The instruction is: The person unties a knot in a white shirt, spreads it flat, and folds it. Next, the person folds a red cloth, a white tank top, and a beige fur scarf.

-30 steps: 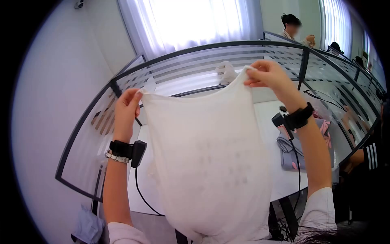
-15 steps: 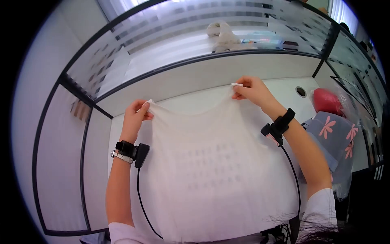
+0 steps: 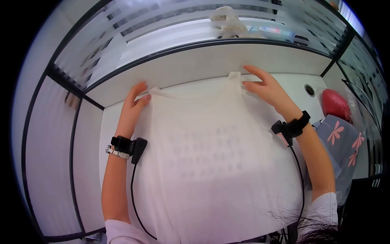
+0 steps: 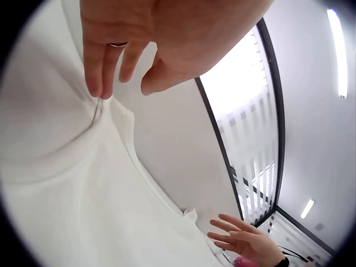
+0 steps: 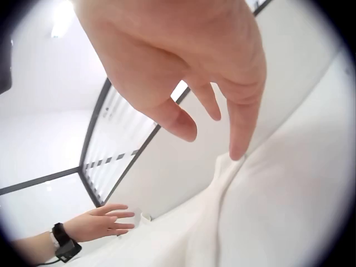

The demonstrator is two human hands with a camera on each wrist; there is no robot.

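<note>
White top (image 3: 199, 118): it lies spread out on the white desk (image 3: 294, 83), between the two arms, with its neck end at the far side and a dip between its two top corners

Grey marks (image 3: 211, 152): blurry little rows in the middle of the top, too faint to read

Left hand (image 3: 131, 109): wide and loose, fingers apart, just beside the top's left corner; I cannot tell if the fingertips touch the cloth

Right hand (image 3: 269, 90): wide too, thumb and fingers spread, just beside the top's right corner; from the right wrist, one fingertip looks right at the cloth, but I cannot tell if it touches

Wrists: a black camera with a cord on each one; the left has a silver watch (image 3: 118, 153) too

Ring (image 4: 118, 44): on a finger of the left hand

Right end of the desk: a red thing (image 3: 336, 104) in clear plastic, near a grey cloth (image 3: 325, 134) with pink flowers, and a round hole (image 3: 309, 90)

Back: a low pale wall (image 3: 195, 61), with stripy glass (image 3: 162, 24) in a dark frame above it
</note>
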